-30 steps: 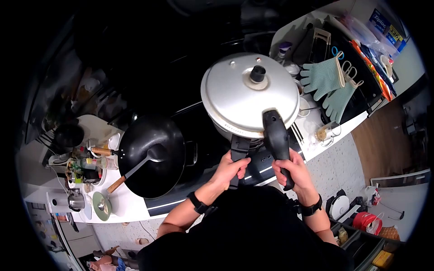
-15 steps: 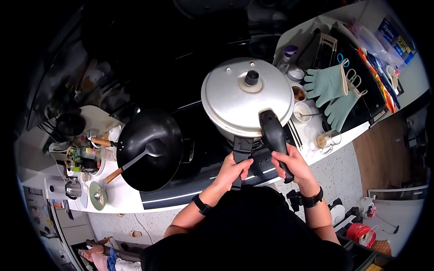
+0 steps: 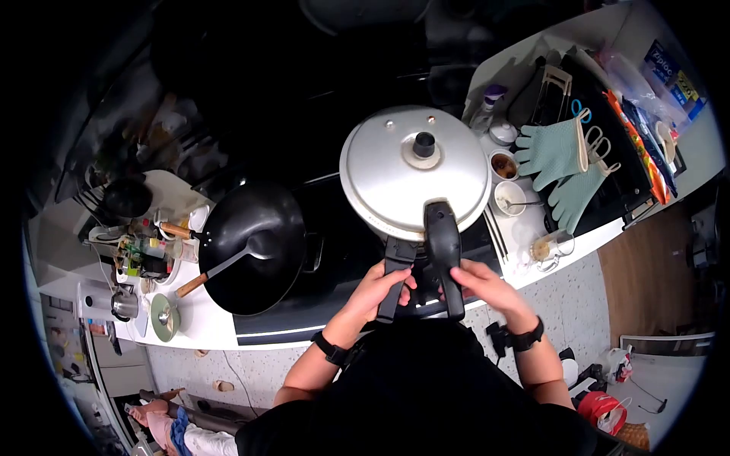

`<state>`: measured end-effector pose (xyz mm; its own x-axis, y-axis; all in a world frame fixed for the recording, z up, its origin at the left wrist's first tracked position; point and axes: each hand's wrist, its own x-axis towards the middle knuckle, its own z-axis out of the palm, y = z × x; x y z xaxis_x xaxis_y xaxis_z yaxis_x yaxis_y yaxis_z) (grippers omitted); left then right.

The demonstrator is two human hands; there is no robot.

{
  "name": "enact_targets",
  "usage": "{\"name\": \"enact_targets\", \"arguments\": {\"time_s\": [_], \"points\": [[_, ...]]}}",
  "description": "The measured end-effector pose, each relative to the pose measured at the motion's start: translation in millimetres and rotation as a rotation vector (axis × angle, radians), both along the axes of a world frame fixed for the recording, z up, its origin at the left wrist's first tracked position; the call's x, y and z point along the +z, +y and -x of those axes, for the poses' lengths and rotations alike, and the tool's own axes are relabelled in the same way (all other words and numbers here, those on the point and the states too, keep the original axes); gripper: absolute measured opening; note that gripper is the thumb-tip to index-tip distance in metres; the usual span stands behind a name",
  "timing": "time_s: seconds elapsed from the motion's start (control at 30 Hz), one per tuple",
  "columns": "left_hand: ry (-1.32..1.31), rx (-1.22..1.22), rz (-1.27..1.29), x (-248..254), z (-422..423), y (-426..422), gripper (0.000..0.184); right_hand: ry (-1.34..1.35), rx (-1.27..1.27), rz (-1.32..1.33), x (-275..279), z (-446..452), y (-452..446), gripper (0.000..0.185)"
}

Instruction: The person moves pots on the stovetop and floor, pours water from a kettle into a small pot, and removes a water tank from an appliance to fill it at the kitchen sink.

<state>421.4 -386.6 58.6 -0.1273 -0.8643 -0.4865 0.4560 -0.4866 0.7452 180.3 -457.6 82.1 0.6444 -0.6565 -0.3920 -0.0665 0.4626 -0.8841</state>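
Note:
A silver pressure cooker (image 3: 395,182) stands on the black stove, its round lid on top with a black knob. My left hand (image 3: 380,290) is wrapped round the pot's lower black handle (image 3: 398,262). The lid's black handle (image 3: 443,251) lies just right of the pot handle, with a narrow gap between them. My right hand (image 3: 480,284) touches the right side of the lid handle, thumb on it and the other fingers partly hidden behind it.
Left of the cooker is a black wok (image 3: 255,247) with a wooden-handled spatula (image 3: 228,266). On the right are small bowls (image 3: 508,197), chopsticks (image 3: 496,235), a glass mug (image 3: 551,248) and green gloves (image 3: 551,152). A green dish (image 3: 164,318) sits at the left.
The lid has turned, bringing its handle leftward, closer to the pot handle. My right hand has moved with it, and its fingers have loosened. My left hand keeps its hold.

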Motion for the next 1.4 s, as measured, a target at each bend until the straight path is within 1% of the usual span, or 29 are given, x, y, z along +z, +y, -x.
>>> {"name": "enact_targets", "arguments": {"time_s": [0.03, 0.07, 0.13, 0.17, 0.2, 0.23, 0.27, 0.33, 0.47, 0.5, 0.57, 0.63, 0.67, 0.7, 0.73, 0.77, 0.83, 0.87, 0.9, 0.93, 0.97, 1.03, 1.07, 1.17, 1.2, 1.23, 1.3, 1.37, 1.4], "points": [[0.02, 0.009, -0.012, 3.2, -0.3, 1.0, 0.019, 0.159, 0.118, 0.143, 3.6, 15.1, -15.0, 0.036], [0.021, 0.003, 0.031, -2.0, -2.2, 2.3, 0.02, 0.234, 0.097, 0.217, 11.3, 29.6, -31.6, 0.051], [-0.01, 0.004, 0.089, -4.9, -0.7, 4.0, 0.02, 0.302, -0.065, 0.379, 26.1, 49.0, -70.2, 0.047], [-0.04, 0.004, 0.133, -6.1, 0.5, 4.5, 0.02, 0.259, -0.115, 0.442, 40.3, 52.6, -90.8, 0.043], [-0.076, 0.0, 0.143, -8.1, 1.0, 4.7, 0.023, 0.246, -0.163, 0.569, 46.9, 54.5, -115.6, 0.035], [-0.078, 0.004, 0.153, -7.2, 3.1, 5.8, 0.023, 0.187, -0.198, 0.598, 53.4, 52.3, -140.2, 0.032], [-0.141, 0.001, 0.151, -5.6, 4.6, 5.9, 0.026, 0.192, -0.26, 0.635, 56.0, 45.7, -163.8, 0.028], [-0.257, -0.001, 0.168, -8.4, 5.3, 8.3, 0.036, 0.269, -0.209, 0.632, 42.3, 39.4, -225.3, 0.028], [-0.436, 0.029, 0.146, 0.6, 13.0, 12.4, 0.042, 0.379, -0.096, 0.518, 16.4, 0.5, -317.6, 0.026], [-0.476, 0.01, 0.148, 5.5, 12.3, 11.8, 0.049, 0.422, -0.066, 0.509, 4.1, -10.4, -337.8, 0.027], [-0.52, 0.006, 0.116, 9.4, 11.6, 11.7, 0.05, 0.488, 0.065, 0.422, -11.9, -34.7, -366.2, 0.03], [-0.59, 0.007, 0.099, 17.2, 11.1, 13.4, 0.05, 0.425, 0.184, 0.375, -31.8, -55.2, -383.6, 0.034], [-0.619, 0.007, 0.11, 19.9, 10.9, 16.8, 0.05, 0.118, 0.232, 0.206, -59.8, -61.3, -402.8, 0.032], [-0.652, 0.003, 0.118, 23.2, 9.9, 17.9, 0.05, 0.088, 0.165, 0.051, -72.6, -66.7, -421.5, 0.03], [-0.704, -0.023, 0.107, 34.0, 9.2, 18.7, 0.051, 0.026, 0.13, 0.038, -63.1, -78.5, -410.9, 0.031], [-0.739, -0.044, 0.07, 29.9, 7.7, 19.4, 0.052, -0.034, 0.086, 0.019, -52.6, -83.4, -403.5, 0.031], [-0.798, -0.087, 0.019, 35.9, 7.6, 20.2, 0.053, 0.109, 0.116, 0.171, -63.7, -89.2, -415.4, 0.033], [-0.793, -0.045, 0.002, 24.5, 10.9, 21.2, 0.053, 0.159, 0.159, 0.209, -67.4, -92.8, -420.8, 0.035], [-0.993, -0.017, 0.09, 4.6, 14.3, 21.6, 0.054, 0.209, 0.194, 0.25, -66.2, -95.5, -422.9, 0.037], [-1.199, 0.007, 0.178, -0.9, 15.9, 20.6, 0.055, 0.177, 0.194, 0.28, -56.6, -99.0, -414.3, 0.04], [-1.2, 0.032, 0.165, -4.9, 16.6, 21.1, 0.055, 0.197, 0.249, 0.387, -54.3, -100.7, -415.1, 0.043], [-1.161, 0.049, 0.189, 8.3, 18.0, 24.8, 0.057, 0.177, 0.186, 0.345, -45.4, -105.1, -397.5, 0.033], [-0.941, -0.017, 0.058, 21.8, 14.8, 24.5, 0.056, 0.178, 0.203, 0.35, -45.6, -106.0, -395.0, 0.033], [-0.95, -0.026, 0.09, 23.4, 7.3, 31.0, 0.054, 0.1, 0.223, 0.365, -46.3, -101.4, -396.3, 0.032], [-0.939, -0.027, 0.068, 35.7, 2.8, 37.1, 0.051, 0.109, 0.235, 0.352, -47.3, -95.2, -400.5, 0.032], [-0.941, -0.044, 0.075, 34.4, -4.3, 39.5, 0.048, 0.118, 0.243, 0.337, -48.7, -90.0, -407.1, 0.031], [-0.91, -0.068, 0.114, 47.1, -14.0, 49.5, 0.044, 0.194, 0.187, 0.403, -41.3, -76.1, -406.6, 0.03], [-0.918, -0.053, 0.153, 63.8, -17.9, 64.9, 0.038, 0.077, 0.253, 0.48, -47.8, -61.6, -427.6, 0.034], [-0.927, -0.06, 0.186, 68.3, -19.5, 75.6, 0.037, 0.007, 0.199, 0.418, -12.0, -60.2, -377.7, 0.037]]}}
